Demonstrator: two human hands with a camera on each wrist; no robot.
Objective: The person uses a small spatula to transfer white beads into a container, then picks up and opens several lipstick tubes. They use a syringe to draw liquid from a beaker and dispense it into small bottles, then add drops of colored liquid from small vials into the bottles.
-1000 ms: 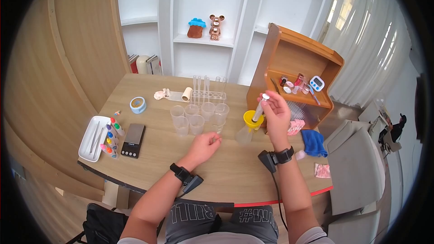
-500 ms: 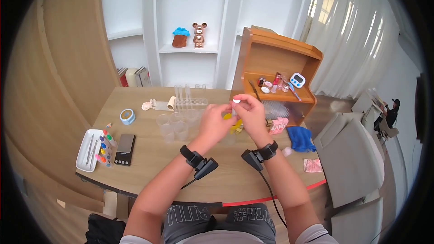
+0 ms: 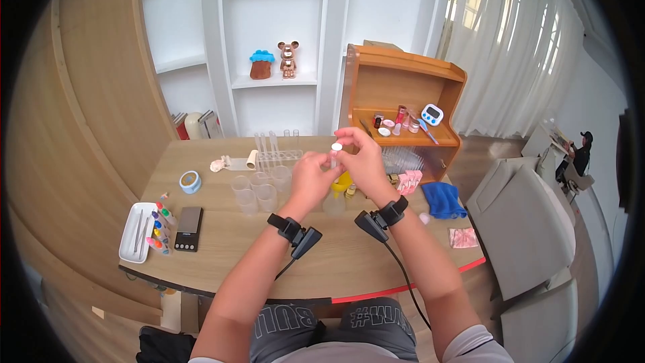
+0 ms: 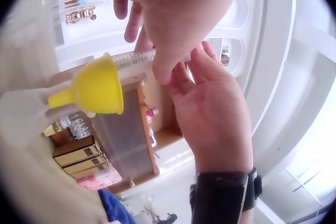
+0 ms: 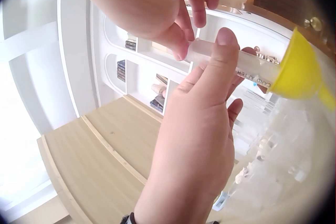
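A clear plastic syringe (image 5: 252, 68) with printed marks stands with its lower end in a yellow funnel (image 4: 100, 88). The funnel sits in the mouth of a translucent flask (image 3: 332, 204). My left hand (image 3: 311, 180) grips the syringe barrel, its thumb (image 5: 224, 58) lying along it. At the top, the fingers of my right hand (image 3: 364, 165) pinch the upper end, just by the round white plunger top (image 3: 336, 147). Both hands are close together over the funnel. In the left wrist view, my left hand (image 4: 178, 19) covers the upper part of the syringe.
Several clear plastic cups (image 3: 263, 193) and a test tube rack (image 3: 281, 155) stand left of the hands. A black scale (image 3: 189, 230), dropper bottles (image 3: 160, 225) and a white tray (image 3: 130, 245) lie farther left. On the right are a wooden cabinet (image 3: 403, 81) and a blue cloth (image 3: 442, 200).
My left hand has risen from the table beside the cups and taken hold of the syringe barrel. My right hand has stayed at its upper end. The head view has shifted.
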